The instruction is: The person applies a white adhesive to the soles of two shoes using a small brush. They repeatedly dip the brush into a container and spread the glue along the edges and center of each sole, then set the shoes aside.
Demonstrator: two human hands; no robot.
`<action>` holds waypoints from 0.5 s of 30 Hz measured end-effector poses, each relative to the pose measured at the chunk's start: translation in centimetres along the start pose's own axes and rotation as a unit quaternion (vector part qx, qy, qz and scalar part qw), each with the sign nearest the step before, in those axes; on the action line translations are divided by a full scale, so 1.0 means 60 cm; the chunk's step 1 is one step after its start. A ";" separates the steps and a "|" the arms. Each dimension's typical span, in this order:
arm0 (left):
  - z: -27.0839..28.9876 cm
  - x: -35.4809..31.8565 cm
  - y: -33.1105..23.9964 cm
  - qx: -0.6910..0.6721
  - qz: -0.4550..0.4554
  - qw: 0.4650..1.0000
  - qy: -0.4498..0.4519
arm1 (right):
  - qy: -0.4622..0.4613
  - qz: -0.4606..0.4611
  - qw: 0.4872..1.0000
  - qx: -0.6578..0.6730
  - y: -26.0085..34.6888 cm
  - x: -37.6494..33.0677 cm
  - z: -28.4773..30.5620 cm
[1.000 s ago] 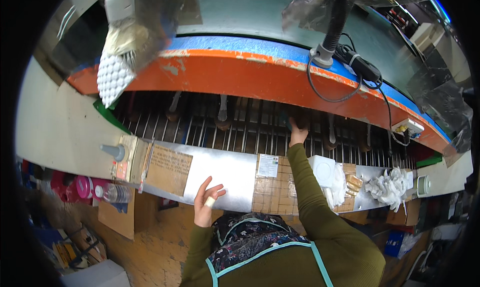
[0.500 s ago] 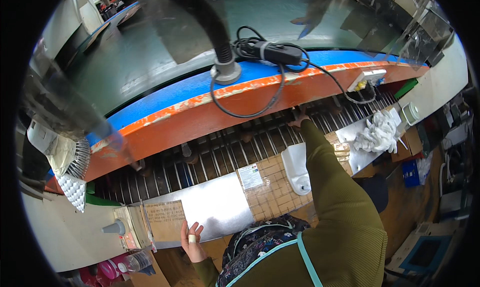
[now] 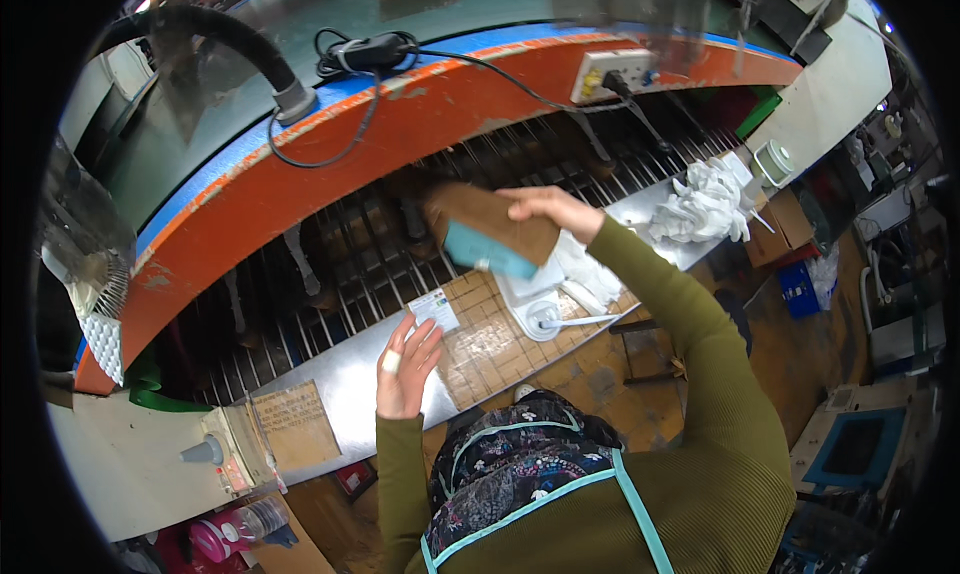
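Observation:
My right hand (image 3: 545,209) holds a brown shoe upper (image 3: 510,214) by its right end, above the bench edge. Its lower side shows a light-blue panel (image 3: 490,249). Motion blurs its far end, so the exact shape is unclear. My left hand (image 3: 407,371) is raised with fingers spread and palm up, holding nothing; a pale bandage wraps one finger. Between the hands and my body lies a cardboard sheet (image 3: 480,359) with a crossed pattern. Beside it sits a white tray (image 3: 520,299), where a brush with a white handle (image 3: 585,321) rests in a round cup.
A rack of metal rods (image 3: 350,259) runs beneath an orange wall (image 3: 400,114), with several brown pieces among the rods. Crumpled white cloths (image 3: 700,204) lie at the right. A socket strip (image 3: 610,74) with a plug sits on the wall. A bottle (image 3: 262,517) lies lower left.
My right hand has come back from the rods with the brown shoe upper in it. My left hand has risen and moved further over the bench. The view has shifted to the right.

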State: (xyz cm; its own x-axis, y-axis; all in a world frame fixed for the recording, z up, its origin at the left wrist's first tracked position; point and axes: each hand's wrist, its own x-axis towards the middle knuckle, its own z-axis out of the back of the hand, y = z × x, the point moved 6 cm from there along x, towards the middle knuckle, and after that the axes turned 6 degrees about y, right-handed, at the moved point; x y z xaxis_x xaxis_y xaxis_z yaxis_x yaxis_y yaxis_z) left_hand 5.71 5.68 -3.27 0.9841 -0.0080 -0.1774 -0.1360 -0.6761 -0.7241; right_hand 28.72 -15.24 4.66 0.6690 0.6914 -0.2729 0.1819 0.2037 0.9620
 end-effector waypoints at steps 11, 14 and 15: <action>-0.031 -0.143 0.140 -0.181 -0.103 0.960 0.186 | 0.054 0.133 0.989 -0.046 -0.100 -0.232 -0.089; -0.010 -0.191 0.124 -0.135 -0.136 0.972 0.139 | -0.169 -0.008 0.881 -0.441 -0.224 -0.223 -0.057; -0.003 -0.199 0.104 -0.115 -0.176 0.970 0.119 | -0.201 0.028 0.835 -0.512 -0.247 -0.225 -0.064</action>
State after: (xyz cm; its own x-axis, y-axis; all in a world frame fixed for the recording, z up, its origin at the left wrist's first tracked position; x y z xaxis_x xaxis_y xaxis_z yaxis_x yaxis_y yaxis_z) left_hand -6.89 1.42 -5.55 0.9673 0.1011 0.2324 0.2146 -0.8147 -0.5388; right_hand 14.20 -24.94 -5.98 0.8811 0.4728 -0.0047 -0.4309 0.8070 0.4038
